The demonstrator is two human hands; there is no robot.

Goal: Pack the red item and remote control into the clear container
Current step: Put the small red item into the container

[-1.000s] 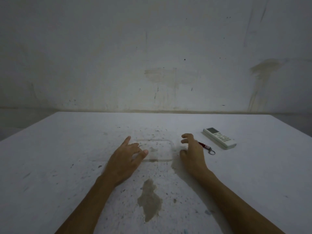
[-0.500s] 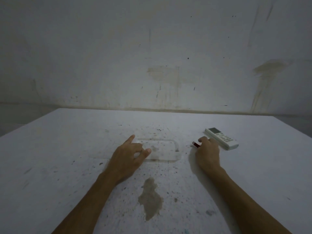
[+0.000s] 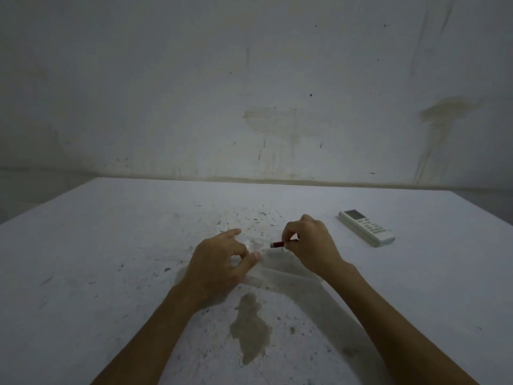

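Observation:
A small red item (image 3: 277, 244) with a silver tip is pinched in the fingertips of my right hand (image 3: 312, 244), lifted just above the clear container (image 3: 261, 248). The container is shallow, nearly invisible, and lies on the white table between my hands. My left hand (image 3: 222, 263) curls over its left end, thumb and fingers on the rim. A white remote control (image 3: 366, 227) lies flat on the table to the right of my right hand, apart from it, screen end away from me.
The white table (image 3: 111, 259) is speckled with dark spots and has a brownish stain (image 3: 249, 334) near me between my forearms. A stained wall (image 3: 249, 93) rises behind the table's far edge.
My right hand reached right to the red item beside the remote, picked it up and carried it left over the container. My left hand stayed at the container's left end.

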